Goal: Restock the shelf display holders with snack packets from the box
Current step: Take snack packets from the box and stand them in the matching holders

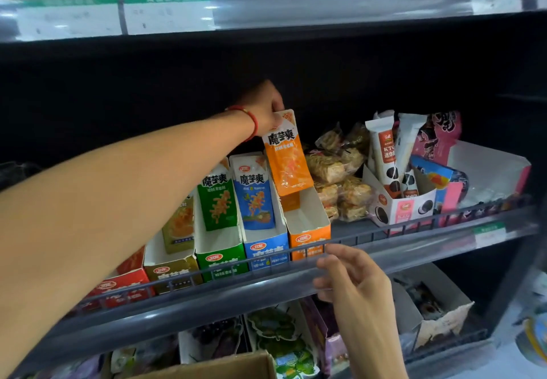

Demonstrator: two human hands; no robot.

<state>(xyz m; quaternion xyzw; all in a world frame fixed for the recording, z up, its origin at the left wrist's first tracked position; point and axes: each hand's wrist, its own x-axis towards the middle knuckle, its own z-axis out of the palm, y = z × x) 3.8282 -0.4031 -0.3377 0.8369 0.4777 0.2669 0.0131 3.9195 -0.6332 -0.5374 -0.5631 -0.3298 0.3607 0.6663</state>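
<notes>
Two hands are up at the shelf [414, 245]. Our left hand [268, 109] reaches in from the left, a red bracelet [251, 118] on its wrist, and pinches the top edge of an orange packet [288, 156]. We hold that packet upright, a little tilted, with its lower end just over the far part of the orange holder [307, 230]. One more orange packet [290, 202] stands low at the back of that holder, partly hidden by ours.

Our right hand [352, 275] hangs near the shelf's front rail [370, 232], fingers relaxed and loosely spread, grasping nothing; the fingertips lie over the clear price strip [266, 278].

Left of the orange holder stand the blue holder [266, 248] with a blue packet [256, 198], then the green holder [220, 255] with a green packet [217, 201], then an olive holder [171, 272] and a red holder [124, 287], mostly behind our arm.

Right of the orange holder lies a heap of clear-wrapped cakes [340, 177], and beyond it a pink cookie holder [405, 207] with upright white packets [383, 153].

At the near bottom edge we see a corner of the box [231, 368].
</notes>
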